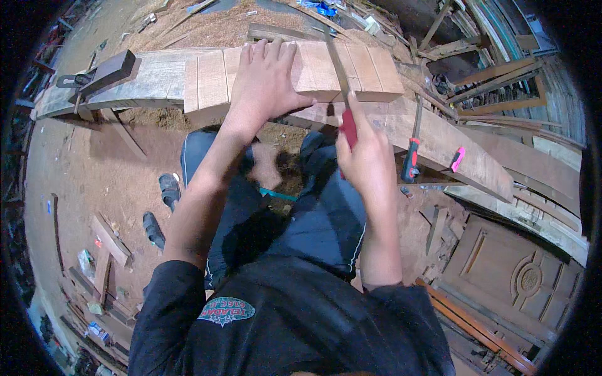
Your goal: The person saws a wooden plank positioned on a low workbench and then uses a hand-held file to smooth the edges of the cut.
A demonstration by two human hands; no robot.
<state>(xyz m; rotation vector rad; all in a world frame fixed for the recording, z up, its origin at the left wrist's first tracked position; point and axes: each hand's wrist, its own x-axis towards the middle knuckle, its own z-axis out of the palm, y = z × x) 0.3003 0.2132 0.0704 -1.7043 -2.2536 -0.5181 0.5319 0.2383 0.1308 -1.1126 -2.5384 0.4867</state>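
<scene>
A pale wooden block (307,66) lies across a long wooden beam (439,135), with several straight lines running across its top. My left hand (266,78) presses flat on the block, fingers stretched out and thumb pointing right. In my right hand (367,150) is a red-handled handsaw (339,62), its long narrow blade pointing away over the block's right part. The blade appears nearly edge-on, and its teeth cannot be made out. To the right on the beam lie a long-shafted tool with a red and black handle (411,160) and a small pink and black tool (458,159).
At the beam's left end sits a dark wooden hand plane (106,74). Sawdust (207,28) and scraps cover the ground beyond. Sandals (168,190) lie at the left. A carved wooden door panel (514,269) and stacked boards (545,150) fill the right side.
</scene>
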